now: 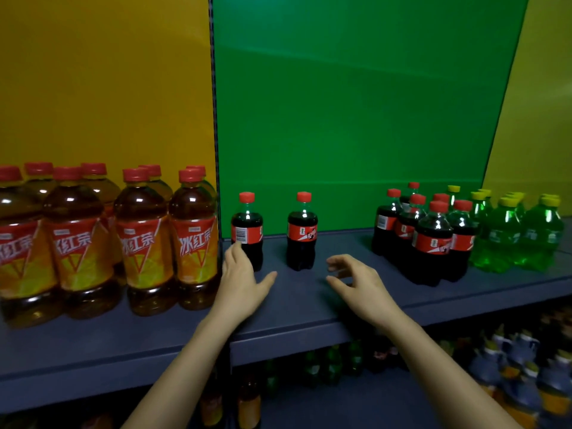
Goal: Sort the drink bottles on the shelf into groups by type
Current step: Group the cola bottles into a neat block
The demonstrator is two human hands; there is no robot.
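Note:
Two small cola bottles with red caps stand apart from the rest on the dark shelf [294, 305]: a left cola bottle [247, 230] and a right cola bottle [302, 232]. My left hand [241, 280] is open, its fingertips at the lower left side of the left cola bottle. My right hand [356, 280] hovers just right of the right cola bottle, fingers loosely spread and holding nothing. A cluster of several cola bottles [424, 239] stands to the right. Beside that cluster are several green soda bottles [520, 233] with yellow caps.
Several large iced-tea bottles [102, 243] with red caps fill the shelf's left part, in front of a yellow panel. A green panel [356, 103] backs the middle. A lower shelf holds more bottles [510, 366] in dim light.

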